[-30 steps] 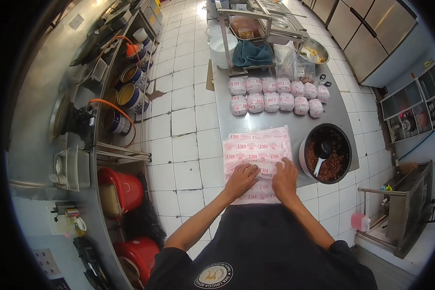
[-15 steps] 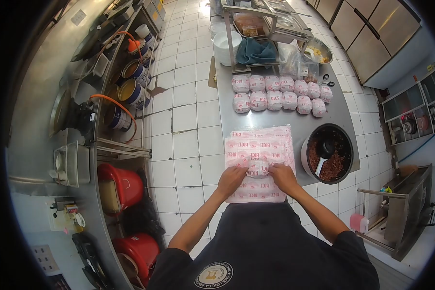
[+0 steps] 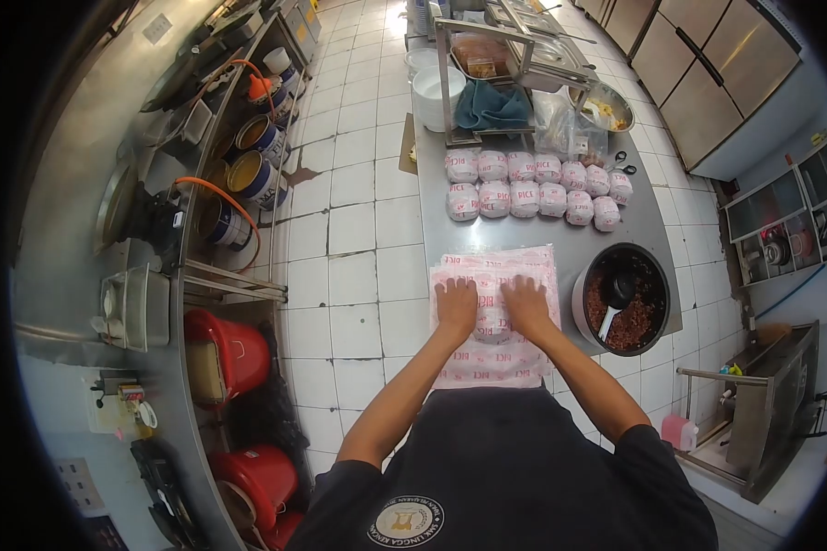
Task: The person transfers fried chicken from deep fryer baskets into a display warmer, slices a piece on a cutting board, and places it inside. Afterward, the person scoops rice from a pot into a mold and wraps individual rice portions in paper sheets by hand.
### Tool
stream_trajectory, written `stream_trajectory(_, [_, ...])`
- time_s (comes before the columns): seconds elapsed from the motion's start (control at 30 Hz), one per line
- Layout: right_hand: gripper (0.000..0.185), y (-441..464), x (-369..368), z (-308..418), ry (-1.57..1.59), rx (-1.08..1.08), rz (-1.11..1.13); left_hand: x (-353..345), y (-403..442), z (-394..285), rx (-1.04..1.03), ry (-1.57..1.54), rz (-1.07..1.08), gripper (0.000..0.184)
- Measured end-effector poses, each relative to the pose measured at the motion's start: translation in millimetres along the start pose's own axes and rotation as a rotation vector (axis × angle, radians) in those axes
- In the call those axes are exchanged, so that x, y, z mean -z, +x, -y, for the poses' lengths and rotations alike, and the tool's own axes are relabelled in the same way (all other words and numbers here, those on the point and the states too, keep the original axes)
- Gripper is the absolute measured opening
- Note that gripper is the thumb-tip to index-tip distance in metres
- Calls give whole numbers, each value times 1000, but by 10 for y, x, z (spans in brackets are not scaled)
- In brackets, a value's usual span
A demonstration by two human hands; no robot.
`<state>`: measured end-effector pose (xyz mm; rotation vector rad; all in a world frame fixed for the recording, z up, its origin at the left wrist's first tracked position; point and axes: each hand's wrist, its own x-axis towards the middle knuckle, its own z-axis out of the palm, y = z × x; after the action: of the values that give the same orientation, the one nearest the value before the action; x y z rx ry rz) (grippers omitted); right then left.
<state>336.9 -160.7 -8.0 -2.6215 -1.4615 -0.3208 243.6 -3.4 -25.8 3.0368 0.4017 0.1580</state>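
Observation:
A stack of white and pink wrapping paper point(image 3: 487, 372) printed "RICE" lies at the near end of the steel table. On it, a partly wrapped bundle point(image 3: 492, 323) sits between my wrists, its contents covered by the paper. My left hand point(image 3: 458, 305) rests on the left side of the sheet, fingers stretched forward and apart. To the right of the bundle, my right hand point(image 3: 527, 305) lies in the same way, fingers spread over the paper. Farther up the table stand several wrapped rice bundles point(image 3: 524, 197) in two rows.
Right of the paper stands a round pot point(image 3: 663, 312) of reddish-brown rice with a white-handled scoop point(image 3: 608, 321). Behind the bundles are a steel rack point(image 3: 487, 32), a blue-green cloth point(image 3: 492, 106), plastic bags, scissors point(image 3: 625, 163) and a metal bowl point(image 3: 627, 115). Red tubs point(image 3: 248, 358) sit on the left.
Both hands have moved forward from the sides of the bundle onto the paper beyond it. Their fingers, curled at the paper before, are now stretched out and spread.

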Motion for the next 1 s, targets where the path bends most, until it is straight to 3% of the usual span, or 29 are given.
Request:
stream_trajectory(0.1, [13, -92, -247, -151, 295, 101, 329, -26, -36, 138, -117, -211, 89, 13])
stream_trajectory(0.17, [11, -203, -45, -56, 368, -59, 310, 42, -154, 180, -152, -317, 151, 10])
stream_trajectory(0.27, [8, -391, 200, 160, 417, -249, 303, 114, -406, 63, -156, -334, -89, 8])
stream_trajectory(0.4, [14, -519, 275, 389, 478, -455, 267, 175, -615, -120, 22, -381, -31, 27])
stream_trajectory(0.47, [24, -630, 184, 441, 497, -453, 190, 214, -643, -214, 153, -425, 36, 41])
stream_trajectory(0.57, [39, -697, 136, 512, 542, -508, 162, 182, -695, -219, 176, -496, 97, 58])
stream_trajectory(0.67, [47, -504, 333, 639, 588, -697, 247, 90, -872, -339, 160, -755, -243, 59])
stream_trajectory(0.8, [53, -465, 314, 657, 1006, -998, 199, -301, -917, -353, 575, -1523, -19, 63])
stream_trajectory(0.87, [51, -481, 446, 774, 1101, -968, 78, 115, -720, -246, 805, -1802, 271, 61])
stream_trajectory(1.0, [48, -438, 667, 871, 1270, -838, -177, 368, -556, -408, 715, -2039, 75, 61])
